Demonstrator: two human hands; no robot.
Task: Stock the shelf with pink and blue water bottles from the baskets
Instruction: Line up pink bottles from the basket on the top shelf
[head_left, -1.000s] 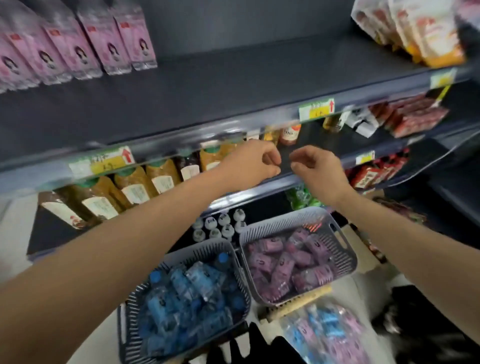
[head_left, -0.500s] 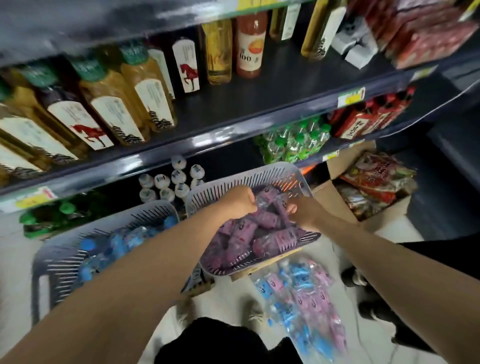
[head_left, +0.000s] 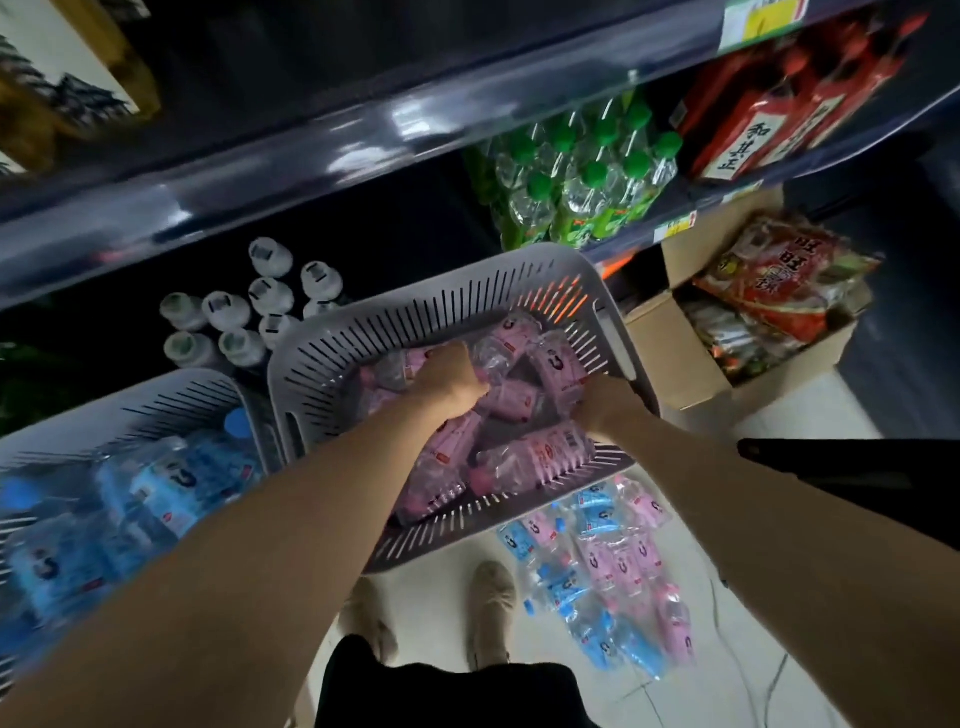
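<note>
Two grey slotted baskets stand in front of the shelf. The right basket (head_left: 332, 358) holds several pink-labelled water bottles (head_left: 540, 457). The left basket (head_left: 130, 405) holds several blue-labelled bottles (head_left: 171, 478). Both my hands are down inside the pink basket. My left hand (head_left: 449, 382) is closed over a pink bottle (head_left: 410, 366) near the basket's far side. My right hand (head_left: 608, 405) is curled around another pink bottle (head_left: 553, 371) by the basket's right wall; its fingers are mostly hidden.
A dark shelf edge (head_left: 363, 135) runs overhead. White-capped bottles (head_left: 244, 312) and green-capped bottles (head_left: 587, 176) stand on the lower shelf. A cardboard box of snack bags (head_left: 769, 322) sits at right. A wrapped pack of pink and blue bottles (head_left: 613, 566) lies on the floor by my shoes.
My view has dropped from the upper shelves to the baskets. Both hands came down from the shelf edge into the pink basket and closed on bottles there.
</note>
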